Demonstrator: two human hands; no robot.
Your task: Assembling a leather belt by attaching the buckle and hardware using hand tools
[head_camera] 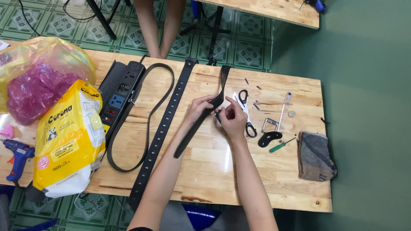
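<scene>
Pale, honey-coloured wood table [222, 171] with darker grain streaks and a few knots. Three black straps: one [201, 122] held in both hands, a long one with a row of punched holes [165, 128], and a plain looped one [150, 124]. Black power strip [120, 96] with one blue socket and red switches. Yellow and white bag [68, 137] with dark print. Clear yellow plastic bag [40, 72] holding crumpled magenta film. Blue glue gun [17, 156]. Black-handled scissors [247, 113]. Green-handled screwdriver [280, 145]. Grey-brown cloth [316, 156] with a dark stripe. Floor: green tiles [47, 21] with pale ornate squares at left, plain dull green [368, 85] at right.
</scene>
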